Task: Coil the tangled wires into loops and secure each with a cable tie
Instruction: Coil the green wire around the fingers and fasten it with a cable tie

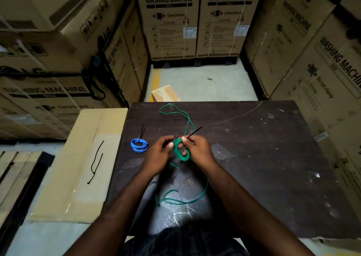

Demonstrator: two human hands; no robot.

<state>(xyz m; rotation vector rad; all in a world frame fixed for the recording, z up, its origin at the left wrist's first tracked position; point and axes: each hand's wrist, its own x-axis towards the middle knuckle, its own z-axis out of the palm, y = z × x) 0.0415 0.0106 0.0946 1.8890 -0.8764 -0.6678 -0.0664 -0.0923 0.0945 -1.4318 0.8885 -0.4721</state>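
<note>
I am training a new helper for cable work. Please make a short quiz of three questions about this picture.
1. True or false: the blue wire coil already has a cable tie on it.
2. Which hand pinches the black cable tie? A) left hand B) right hand
3. Where do the spare cable ties lie?

Key
1. True; a black tie stands up from the coil.
2. B; it sticks up from the right hand's grip, above the green wire coil that both hands hold.
3. On the flat cardboard box left of the dark table.
</note>
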